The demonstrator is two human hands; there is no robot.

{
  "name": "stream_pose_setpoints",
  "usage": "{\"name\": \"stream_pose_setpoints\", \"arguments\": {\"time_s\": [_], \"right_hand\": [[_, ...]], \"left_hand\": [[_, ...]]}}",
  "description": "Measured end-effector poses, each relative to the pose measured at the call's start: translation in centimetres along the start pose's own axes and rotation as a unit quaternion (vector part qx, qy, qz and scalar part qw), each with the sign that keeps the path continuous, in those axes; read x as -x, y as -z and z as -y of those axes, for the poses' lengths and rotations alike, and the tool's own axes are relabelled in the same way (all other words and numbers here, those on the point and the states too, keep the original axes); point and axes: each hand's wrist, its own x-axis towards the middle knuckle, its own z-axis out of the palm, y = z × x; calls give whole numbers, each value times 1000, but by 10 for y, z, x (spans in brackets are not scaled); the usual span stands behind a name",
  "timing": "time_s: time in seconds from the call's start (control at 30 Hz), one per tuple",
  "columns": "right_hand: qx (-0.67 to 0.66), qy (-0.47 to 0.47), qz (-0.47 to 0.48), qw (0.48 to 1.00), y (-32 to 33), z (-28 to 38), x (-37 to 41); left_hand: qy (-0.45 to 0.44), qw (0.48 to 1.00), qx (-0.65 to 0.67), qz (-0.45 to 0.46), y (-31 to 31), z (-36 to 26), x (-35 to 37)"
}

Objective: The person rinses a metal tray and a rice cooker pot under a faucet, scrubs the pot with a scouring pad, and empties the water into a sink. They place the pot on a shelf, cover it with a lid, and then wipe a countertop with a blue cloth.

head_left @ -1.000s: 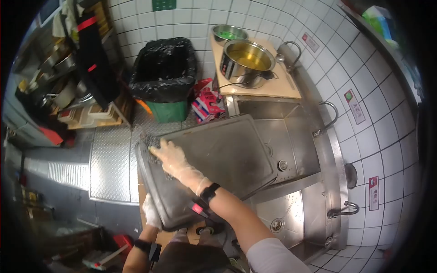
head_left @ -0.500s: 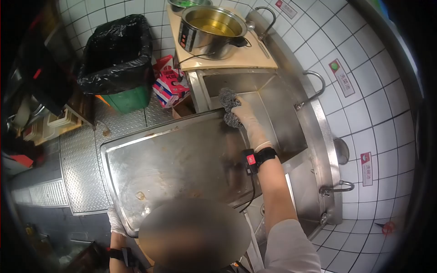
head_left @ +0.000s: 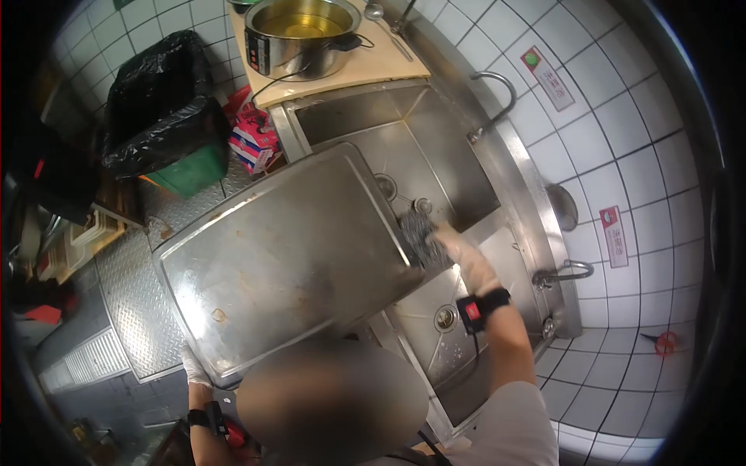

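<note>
A large, stained metal tray (head_left: 287, 241) lies tilted in front of me, partly over the near edge of the sink. My left hand (head_left: 196, 367), in a white glove, grips the tray's near left corner; its fingertips are partly hidden by the rim. At the opposite end, my gloved right hand (head_left: 466, 260) holds a grey steel wool scrubber (head_left: 423, 239) against or just beside the tray's right edge, above the divider between two basins. Motion blurs this hand and the scrubber slightly. A blurred round shape covers the tray's near edge.
Steel sink basins (head_left: 454, 163) with taps (head_left: 497, 101) line the tiled wall on the right. A pot of yellow liquid (head_left: 303, 46) stands on a wooden board (head_left: 388, 66) beyond them. At the far left stands a green bin (head_left: 190, 171) lined with a black bag.
My right hand has brought the scrubber from the tray's far right corner toward me along its right side. The camera view has shifted, and my left hand still grips the near left corner.
</note>
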Motion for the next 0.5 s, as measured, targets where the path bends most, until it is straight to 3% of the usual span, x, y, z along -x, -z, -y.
{"name": "stream_pose_setpoints", "arguments": {"time_s": [0.07,0.1,0.13,0.2,0.27,0.33,0.37,0.4,0.43,0.47,0.5], "right_hand": [[120,-15,39,992,27,-48,44],[380,-32,85,921,37,-49,68],[609,-48,130,781,42,-48,92],[694,-126,-19,709,61,-72,117],[534,-13,-228,814,29,-12,162],[456,145,-248,842,-16,10,176],[432,279,-231,826,-56,33,183],[456,334,-205,799,-99,51,190],[462,337,-150,807,-147,67,196],[464,370,-54,803,-192,63,193],[391,466,-7,794,-242,60,188]], "left_hand": [[-6,1000,-17,20,-13,-4,11],[-15,999,-29,35,-18,-8,16],[-14,999,-35,33,-18,-9,16],[-35,997,-66,20,-8,-6,7],[-40,997,-39,53,-12,-2,15],[-66,993,-83,54,-16,2,22],[-80,992,-84,49,-16,5,17],[-92,991,-84,46,-16,7,17],[-78,993,-75,40,-25,7,28],[-65,995,-63,38,-33,7,37],[-67,994,-82,33,-33,8,37]]}}
